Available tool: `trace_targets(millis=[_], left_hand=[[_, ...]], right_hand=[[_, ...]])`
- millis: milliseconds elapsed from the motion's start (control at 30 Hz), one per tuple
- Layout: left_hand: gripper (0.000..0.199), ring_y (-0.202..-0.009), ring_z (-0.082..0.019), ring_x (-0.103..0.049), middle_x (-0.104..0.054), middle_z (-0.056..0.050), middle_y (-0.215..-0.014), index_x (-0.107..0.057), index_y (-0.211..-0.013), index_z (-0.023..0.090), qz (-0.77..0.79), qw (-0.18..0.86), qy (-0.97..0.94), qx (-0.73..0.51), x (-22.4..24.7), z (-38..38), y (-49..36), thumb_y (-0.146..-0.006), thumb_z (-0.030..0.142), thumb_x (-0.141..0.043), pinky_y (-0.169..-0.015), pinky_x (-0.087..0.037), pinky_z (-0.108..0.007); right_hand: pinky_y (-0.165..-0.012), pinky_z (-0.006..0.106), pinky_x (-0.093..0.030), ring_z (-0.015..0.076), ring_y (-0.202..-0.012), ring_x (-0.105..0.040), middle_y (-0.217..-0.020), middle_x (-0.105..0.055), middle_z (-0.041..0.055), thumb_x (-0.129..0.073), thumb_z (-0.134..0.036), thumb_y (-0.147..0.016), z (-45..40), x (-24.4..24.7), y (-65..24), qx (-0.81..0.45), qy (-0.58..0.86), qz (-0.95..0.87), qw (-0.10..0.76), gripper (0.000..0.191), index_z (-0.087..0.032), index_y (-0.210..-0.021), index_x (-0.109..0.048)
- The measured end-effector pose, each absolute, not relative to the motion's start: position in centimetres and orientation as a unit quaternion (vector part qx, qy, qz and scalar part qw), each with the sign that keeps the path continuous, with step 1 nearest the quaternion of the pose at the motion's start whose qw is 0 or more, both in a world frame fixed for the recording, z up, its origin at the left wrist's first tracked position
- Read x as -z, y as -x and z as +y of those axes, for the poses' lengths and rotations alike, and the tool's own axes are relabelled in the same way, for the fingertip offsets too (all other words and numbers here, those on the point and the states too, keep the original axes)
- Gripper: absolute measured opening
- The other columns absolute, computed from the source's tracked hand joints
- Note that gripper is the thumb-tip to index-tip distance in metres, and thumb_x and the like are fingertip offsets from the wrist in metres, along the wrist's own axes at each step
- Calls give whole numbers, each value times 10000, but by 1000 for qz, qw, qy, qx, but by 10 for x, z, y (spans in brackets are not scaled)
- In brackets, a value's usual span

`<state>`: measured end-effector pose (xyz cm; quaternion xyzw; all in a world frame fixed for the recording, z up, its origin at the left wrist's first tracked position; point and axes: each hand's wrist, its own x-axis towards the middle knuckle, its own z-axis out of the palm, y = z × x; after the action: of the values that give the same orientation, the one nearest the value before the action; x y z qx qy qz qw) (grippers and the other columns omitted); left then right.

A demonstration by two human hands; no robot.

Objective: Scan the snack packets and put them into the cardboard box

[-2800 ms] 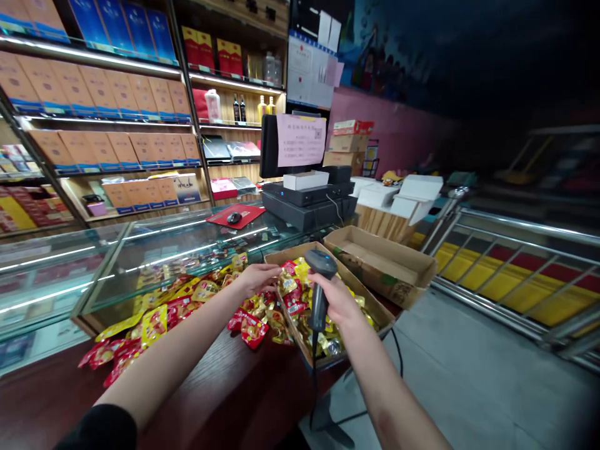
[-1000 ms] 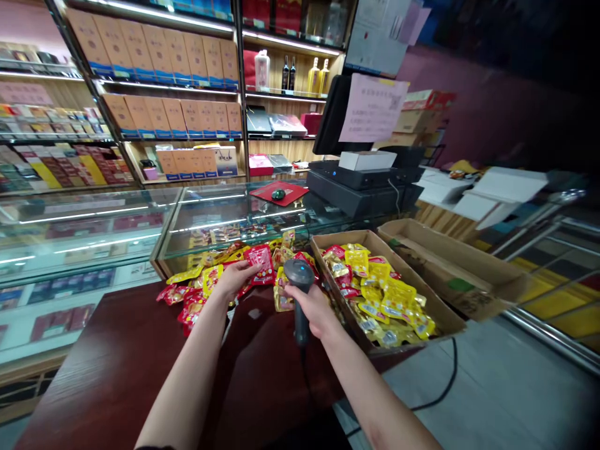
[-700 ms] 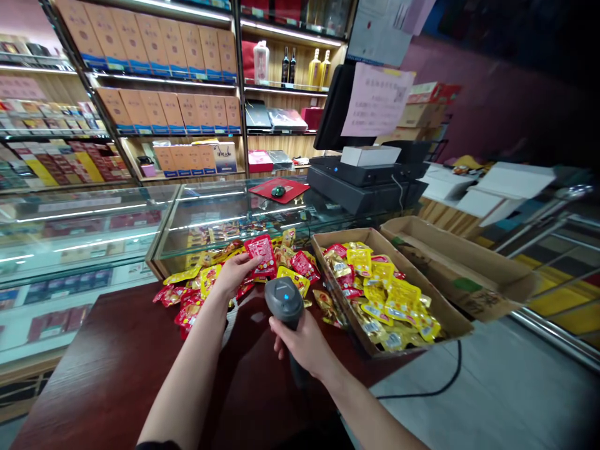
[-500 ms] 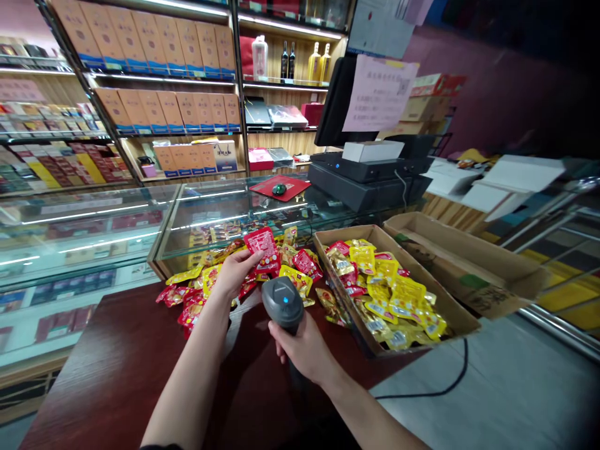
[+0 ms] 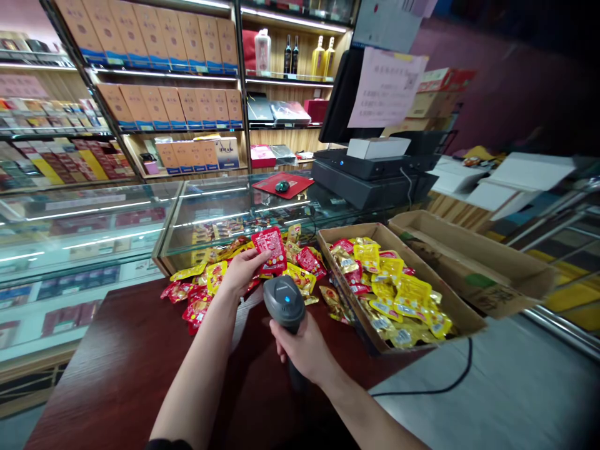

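At the centre of the dark red tabletop [image 5: 117,356], the right hand [image 5: 304,347] has its fingers wrapped around the handle of a grey scanner [image 5: 284,302] with a lit blue dot, while toward eleven o'clock from it the left hand [image 5: 241,272] pinches a red packet [image 5: 270,250] upright between thumb and fingers. Red, yellow and gold packets lie in a loose pile [image 5: 201,294] around ten o'clock from the scanner, and toward two o'clock a cardboard box [image 5: 349,303] holds more packets [image 5: 398,290], with another open box [image 5: 450,259] just beside it.
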<state>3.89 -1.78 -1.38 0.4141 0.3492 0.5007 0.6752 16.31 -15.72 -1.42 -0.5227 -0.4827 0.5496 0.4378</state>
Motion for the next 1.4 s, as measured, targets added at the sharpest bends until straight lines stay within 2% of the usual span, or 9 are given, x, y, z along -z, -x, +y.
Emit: trace_targets(millis=[200, 367, 567, 1000, 1067, 1133, 1233, 1333, 1400], left_hand=[[325, -685, -169, -663, -713, -54, -772, -711, -867, 140, 345, 692, -390, -500, 20, -12, -33, -606, 313, -796, -721, -522, -303], [334, -698, -166, -664, -717, -64, -792, -709, -870, 128, 347, 697, -383, -498, 23, -10, -32, -604, 308, -799, -731, -524, -298], [316, -698, -157, -662, -716, -55, -785, -708, -852, 132, 351, 694, -383, -499, 23, -11, -32, -607, 310, -797, -735, -521, -290], [394, -713, -170, -662, -716, -79, -805, -700, -894, 118, 366, 680, -379, -510, 23, -9, -34, -570, 312, -814, -716, -509, -286], [362, -665, -154, -653, -712, -65, -777, -702, -861, 120, 356, 690, -388, -497, 19, -12, -33, -585, 330, -806, -685, -510, -271], [349, -629, -143, -642, -707, -50, -749, -705, -839, 127, 357, 690, -400, -486, 14, -17, -34, -587, 347, -804, -647, -505, -254], [361, -572, -135, -620, -694, -37, -706, -708, -855, 139, 363, 688, -433, -455, 8, -27, -42, -604, 386, -787, -567, -482, -239], [353, -461, -105, -557, -662, -22, -616, -712, -820, 139, 385, 675, -468, -421, 6, -34, -61, -621, 426, -765, -464, -426, -215], [354, -477, -109, -566, -671, -32, -638, -713, -818, 139, 386, 671, -486, -406, 4, -32, -81, -626, 433, -759, -468, -428, -213]], right_hand=[[-368, 211, -372, 91, -341, -436, -420, -473, -45, -573, -385, -760, -157, 17, -160, -536, 528, -493, 436, 236, -159, -693, -557], [-367, 210, -365, 92, -337, -442, -410, -472, -42, -579, -381, -755, -155, 17, -160, -532, 526, -493, 444, 260, -182, -612, -491], [-369, 211, -360, 91, -332, -432, -395, -459, -45, -587, -381, -747, -156, 13, -159, -535, 526, -492, 441, 265, -190, -590, -492], [-374, 222, -370, 95, -334, -431, -413, -467, -44, -567, -397, -778, -158, 20, -161, -527, 523, -503, 442, 252, -175, -666, -529], [-428, 237, -421, 114, -409, -501, -516, -559, -9, -590, -385, -761, -154, 16, -166, -509, 519, -506, 465, 225, -163, -729, -568], [-579, 269, -488, 150, -585, -588, -691, -645, 30, -621, -341, -732, -146, 8, -175, -464, 517, -512, 505, 197, -160, -806, -606], [-768, 299, -476, 181, -796, -600, -840, -676, 34, -632, -278, -706, -129, -9, -195, -426, 511, -513, 543, 196, -168, -869, -641], [-777, 287, -460, 173, -821, -596, -863, -680, 16, -654, -257, -680, -113, -24, -218, -469, 493, -470, 562, 233, -176, -899, -653], [-758, 271, -456, 159, -799, -595, -828, -680, 8, -674, -245, -655, -105, -32, -237, -490, 485, -437, 577, 220, -173, -862, -664]])
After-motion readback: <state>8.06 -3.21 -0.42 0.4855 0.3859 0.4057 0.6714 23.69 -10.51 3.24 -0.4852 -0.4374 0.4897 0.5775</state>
